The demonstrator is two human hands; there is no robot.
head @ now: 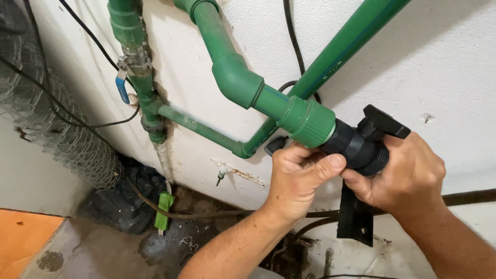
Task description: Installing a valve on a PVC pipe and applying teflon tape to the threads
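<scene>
Black valve [361, 147] sits screwed onto the end of the green pipe [232, 77] that bends out from the white wall [439, 67], and we take that pipe as our landmark. Our right hand [408, 178] curls around the valve's outer end, just past the pipe's green collar [309, 123], while our left hand [295, 178] pinches the valve's near ring under the collar. Far left of the pipe, a small blue lever [122, 89] hangs down.

Rough white wall [444, 62], damp concrete floor [93, 248]
</scene>
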